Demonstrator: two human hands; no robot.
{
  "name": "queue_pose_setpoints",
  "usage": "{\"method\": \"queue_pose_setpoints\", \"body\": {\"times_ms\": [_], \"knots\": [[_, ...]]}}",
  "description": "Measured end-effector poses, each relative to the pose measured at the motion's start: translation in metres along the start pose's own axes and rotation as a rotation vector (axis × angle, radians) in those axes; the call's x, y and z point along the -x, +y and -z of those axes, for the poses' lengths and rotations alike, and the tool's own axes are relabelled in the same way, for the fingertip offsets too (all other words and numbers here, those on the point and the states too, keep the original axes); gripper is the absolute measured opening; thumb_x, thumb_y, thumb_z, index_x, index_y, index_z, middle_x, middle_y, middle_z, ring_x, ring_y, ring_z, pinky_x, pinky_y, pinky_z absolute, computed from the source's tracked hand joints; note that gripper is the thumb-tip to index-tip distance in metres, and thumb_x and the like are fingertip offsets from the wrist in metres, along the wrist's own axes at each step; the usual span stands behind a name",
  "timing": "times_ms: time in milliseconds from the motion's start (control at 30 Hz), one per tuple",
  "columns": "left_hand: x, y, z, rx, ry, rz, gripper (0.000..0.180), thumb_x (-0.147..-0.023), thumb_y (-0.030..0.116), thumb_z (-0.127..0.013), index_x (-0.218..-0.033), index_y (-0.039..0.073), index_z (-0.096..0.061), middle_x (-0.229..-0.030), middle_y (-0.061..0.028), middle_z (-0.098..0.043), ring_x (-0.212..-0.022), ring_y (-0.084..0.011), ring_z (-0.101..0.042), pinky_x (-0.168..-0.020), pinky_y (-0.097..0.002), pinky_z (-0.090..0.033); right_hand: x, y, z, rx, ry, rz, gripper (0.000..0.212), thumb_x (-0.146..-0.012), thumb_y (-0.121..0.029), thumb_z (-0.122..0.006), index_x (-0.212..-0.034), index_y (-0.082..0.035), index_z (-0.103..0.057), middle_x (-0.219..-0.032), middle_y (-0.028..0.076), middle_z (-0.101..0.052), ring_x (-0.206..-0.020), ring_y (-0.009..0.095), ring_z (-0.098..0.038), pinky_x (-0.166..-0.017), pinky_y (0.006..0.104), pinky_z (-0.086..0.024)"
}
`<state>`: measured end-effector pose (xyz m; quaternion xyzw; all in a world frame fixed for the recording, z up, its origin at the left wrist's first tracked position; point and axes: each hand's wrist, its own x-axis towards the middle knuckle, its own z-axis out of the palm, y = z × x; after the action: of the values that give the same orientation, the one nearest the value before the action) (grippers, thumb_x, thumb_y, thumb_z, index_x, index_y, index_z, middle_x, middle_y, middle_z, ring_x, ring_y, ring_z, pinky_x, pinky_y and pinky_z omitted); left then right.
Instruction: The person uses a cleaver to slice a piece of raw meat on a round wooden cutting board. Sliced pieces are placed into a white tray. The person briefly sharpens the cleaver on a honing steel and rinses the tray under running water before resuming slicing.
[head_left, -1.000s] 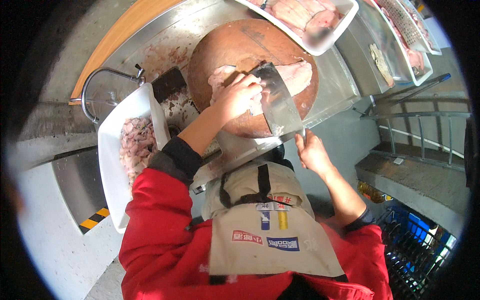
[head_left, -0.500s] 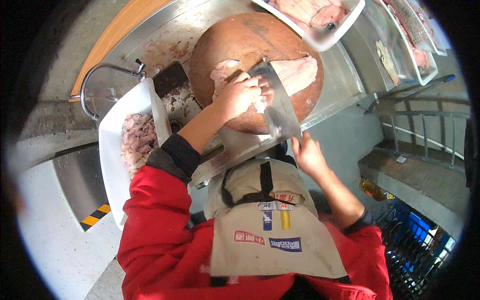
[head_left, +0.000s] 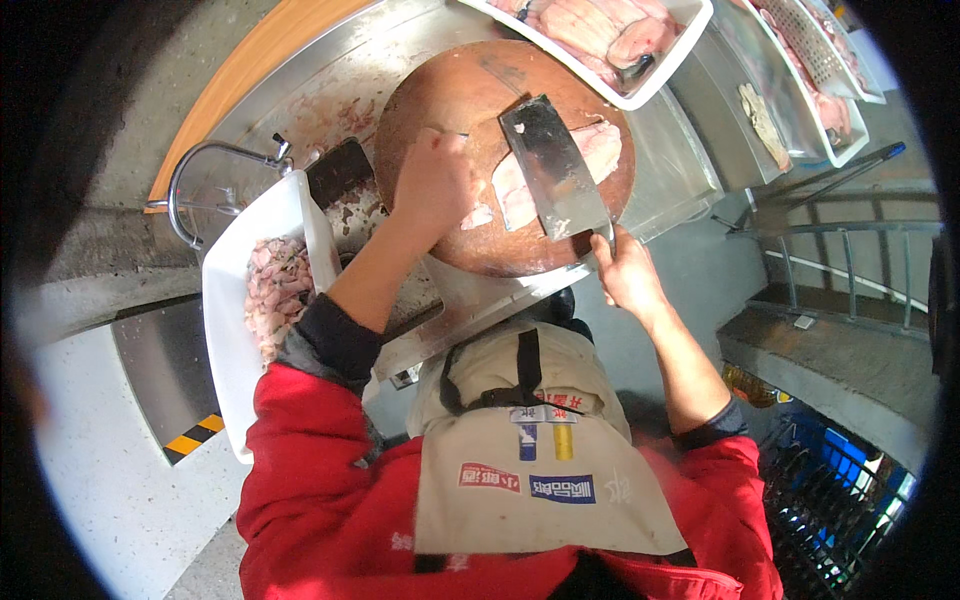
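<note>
My right hand (head_left: 630,272) grips the handle of a wide cleaver (head_left: 552,165). The blade lies slantwise over a pale pink fish fillet (head_left: 600,148), which shows on both sides of it. Both are on a round wooden chopping board (head_left: 560,70). On the board's left part is my left hand (head_left: 436,178), slightly blurred, with its fingers curled in. What they hold, if anything, is hidden under the hand. A small scrap of fish (head_left: 478,215) shows beside the left wrist.
Left of the board, a white tub (head_left: 222,270) holds cut fish pieces (head_left: 275,285), near a curved metal tap (head_left: 180,180). A white tray (head_left: 690,45) of fillets stands at the board's far right edge. More fish trays (head_left: 850,150) stand farther right, above a metal railing (head_left: 870,228).
My left hand has moved left, away from the cleaver and fillet. The blade has shifted left and tilted flatter across the fillet, and the fillet's near end has come into view.
</note>
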<state>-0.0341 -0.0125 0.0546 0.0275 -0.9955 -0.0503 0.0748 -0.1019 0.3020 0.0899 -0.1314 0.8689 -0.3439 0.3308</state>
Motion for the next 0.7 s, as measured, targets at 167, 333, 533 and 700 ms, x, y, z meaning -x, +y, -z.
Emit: {"method": "queue_pose_setpoints", "body": {"times_ms": [167, 333, 533, 700], "knots": [[-0.010, 0.024, -0.037, 0.488, 0.078, -0.201, 0.021, -0.081, 0.011, -0.074, -0.100, 0.013, -0.068, -0.112, -0.0071, -0.061, -0.109, -0.0306, -0.058, -0.092, -0.0424, -0.051, 0.025, 0.018, -0.003, 0.102, -0.039, -0.059, 0.038, -0.106, -0.030, -0.054, -0.113, 0.007, -0.058, -0.077, 0.027, -0.066, -0.069, 0.039, -0.068, -0.066, 0.0491, -0.054], [-0.014, 0.017, -0.059, 0.552, 0.121, -0.259, 0.019, -0.080, 0.012, -0.075, -0.097, 0.011, -0.068, -0.113, -0.0065, -0.061, -0.109, -0.0323, -0.056, -0.095, -0.0431, -0.049, 0.013, 0.025, -0.014, 0.158, -0.019, -0.047, 0.039, -0.103, -0.028, -0.057, -0.118, 0.008, -0.058, -0.092, 0.037, -0.068, -0.094, 0.054, -0.066, -0.082, 0.0583, -0.053], [-0.015, 0.006, -0.058, 0.549, 0.030, -0.296, 0.014, -0.082, 0.015, -0.072, -0.096, 0.012, -0.071, -0.120, -0.0062, -0.065, -0.109, -0.0328, -0.057, -0.096, -0.0428, -0.049, -0.027, -0.016, -0.030, 0.172, 0.018, -0.005, 0.044, -0.103, -0.028, -0.056, -0.121, 0.012, -0.056, -0.095, 0.042, -0.066, -0.101, 0.057, -0.064, -0.086, 0.0607, -0.053], [-0.007, 0.007, -0.057, 0.595, 0.033, -0.279, 0.008, -0.082, 0.016, -0.070, -0.089, 0.012, -0.071, -0.118, -0.0057, -0.068, -0.108, -0.0325, -0.058, -0.096, -0.0430, -0.047, -0.032, -0.020, -0.042, 0.234, 0.114, 0.126, 0.042, -0.103, -0.026, -0.057, -0.120, 0.012, -0.055, -0.086, 0.040, -0.067, -0.092, 0.057, -0.067, -0.080, 0.0601, -0.055]]}}
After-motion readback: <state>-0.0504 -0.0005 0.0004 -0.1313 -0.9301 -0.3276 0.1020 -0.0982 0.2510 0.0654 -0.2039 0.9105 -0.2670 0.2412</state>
